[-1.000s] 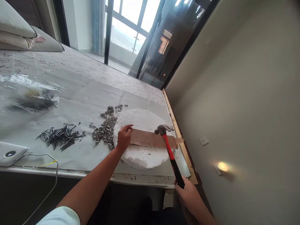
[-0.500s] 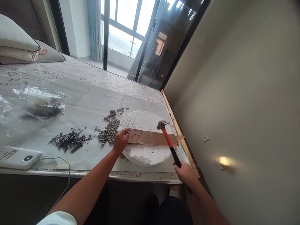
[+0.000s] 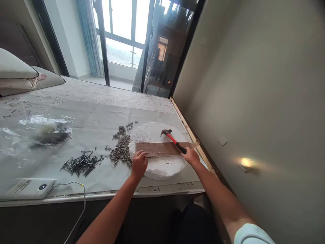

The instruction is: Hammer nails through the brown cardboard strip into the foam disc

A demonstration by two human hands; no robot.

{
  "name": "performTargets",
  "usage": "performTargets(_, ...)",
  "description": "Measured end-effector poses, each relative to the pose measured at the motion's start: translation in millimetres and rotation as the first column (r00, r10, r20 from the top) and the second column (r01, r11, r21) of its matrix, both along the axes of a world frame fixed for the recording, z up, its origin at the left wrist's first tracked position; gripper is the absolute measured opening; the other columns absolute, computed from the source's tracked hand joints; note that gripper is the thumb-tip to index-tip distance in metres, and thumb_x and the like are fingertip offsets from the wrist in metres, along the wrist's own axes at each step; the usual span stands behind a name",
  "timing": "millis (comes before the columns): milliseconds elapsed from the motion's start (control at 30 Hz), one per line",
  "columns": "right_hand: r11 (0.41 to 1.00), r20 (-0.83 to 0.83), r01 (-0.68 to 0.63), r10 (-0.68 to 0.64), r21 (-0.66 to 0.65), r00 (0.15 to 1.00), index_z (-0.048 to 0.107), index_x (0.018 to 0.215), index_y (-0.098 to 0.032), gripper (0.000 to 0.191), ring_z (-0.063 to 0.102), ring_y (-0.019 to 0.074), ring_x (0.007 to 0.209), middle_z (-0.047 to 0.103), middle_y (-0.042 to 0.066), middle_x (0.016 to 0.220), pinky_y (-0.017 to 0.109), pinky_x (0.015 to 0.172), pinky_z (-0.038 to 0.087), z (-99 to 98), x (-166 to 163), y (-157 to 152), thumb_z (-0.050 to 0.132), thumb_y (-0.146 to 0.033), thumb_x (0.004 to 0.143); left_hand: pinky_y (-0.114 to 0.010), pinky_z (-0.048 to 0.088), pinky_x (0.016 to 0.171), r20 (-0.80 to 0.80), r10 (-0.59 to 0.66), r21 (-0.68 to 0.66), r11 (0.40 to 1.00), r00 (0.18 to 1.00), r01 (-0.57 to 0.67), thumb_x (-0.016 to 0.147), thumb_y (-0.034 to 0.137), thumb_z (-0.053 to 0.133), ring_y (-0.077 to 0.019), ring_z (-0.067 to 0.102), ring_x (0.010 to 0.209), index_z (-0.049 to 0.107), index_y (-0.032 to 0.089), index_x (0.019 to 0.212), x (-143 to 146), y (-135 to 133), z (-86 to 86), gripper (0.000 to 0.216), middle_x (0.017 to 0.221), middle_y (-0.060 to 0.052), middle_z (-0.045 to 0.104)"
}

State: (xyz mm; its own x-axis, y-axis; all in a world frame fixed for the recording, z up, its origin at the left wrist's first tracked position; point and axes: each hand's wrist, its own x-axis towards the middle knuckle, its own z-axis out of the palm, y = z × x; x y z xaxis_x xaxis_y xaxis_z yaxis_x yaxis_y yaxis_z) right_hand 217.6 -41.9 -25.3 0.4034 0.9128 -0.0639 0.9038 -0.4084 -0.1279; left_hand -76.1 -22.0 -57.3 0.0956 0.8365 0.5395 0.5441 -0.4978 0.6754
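A brown strip of board (image 3: 162, 148) with rows of small holes lies across a white round foam block (image 3: 165, 166). At its near left edge, my left hand (image 3: 139, 164) is closed with the fingertips on the board; a thin dark line by them is too small to make out. My right hand (image 3: 191, 156) grips a claw hammer (image 3: 175, 141) by its red and black handle, low over the right part of the board. The hammer's head is beyond the board's far edge, above the foam, its claw towards the left.
Grey gravel (image 3: 122, 147) lies left of the foam. A heap of dark nails (image 3: 82, 163), a clear plastic bag (image 3: 48, 130) and a white power bank (image 3: 31, 188) with a cable are farther left on the sheet-covered mattress (image 3: 101, 117). A wall (image 3: 243, 101) rises at the right.
My left hand has gone from the board's left end to its near edge. The hammer has been turned over, its claw now to the left, and lowered towards the board. The view has shifted.
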Motion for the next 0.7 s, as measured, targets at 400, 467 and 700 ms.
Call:
performTargets(400, 0.944, 0.149, -0.305, 0.286, 0.127, 0.947, 0.064, 0.101, -0.015, 0.023, 0.051, 0.0239, 0.110, 0.057, 0.014, 0.118, 0.042, 0.100, 0.027, 12.0, -33, -12, 0.051, -0.025, 0.085, -0.029, 0.050, 0.072, 0.193, -0.026, -0.154, 0.986, 0.981, 0.056, 0.076, 0.019, 0.045, -0.0173, 0.060, 0.079, 0.065, 0.018, 0.081, 15, 21, 3.7, 0.020, 0.086, -0.007, 0.064)
performTargets(467, 0.849, 0.193, -0.506, 0.477, 0.150, 0.857, 0.066, 0.093, -0.016, 0.020, 0.051, 0.0222, 0.108, 0.059, 0.012, 0.115, 0.045, 0.104, 0.020, 17.8, -55, -1, 0.047, -0.020, 0.086, -0.030, 0.050, 0.073, 0.253, -0.004, -0.182, 0.982, 0.968, 0.051, 0.078, 0.024, 0.046, -0.0179, 0.061, 0.080, 0.064, 0.018, 0.080, 17, 23, 3.7, 0.019, 0.084, -0.007, 0.065)
performTargets(700, 0.676, 0.191, -0.736, 0.717, 0.045, 0.670, 0.068, 0.078, -0.013, 0.025, 0.057, 0.0163, 0.080, 0.064, 0.009, 0.087, 0.025, 0.071, 0.041, 10.5, -112, 46, 0.044, -0.014, 0.086, -0.030, 0.049, 0.071, 0.374, 0.047, -0.313, 0.946, 0.926, 0.078, 0.082, 0.035, 0.045, -0.0194, 0.063, 0.082, 0.064, 0.016, 0.086, 20, 29, 2.9, 0.027, 0.084, -0.008, 0.068)
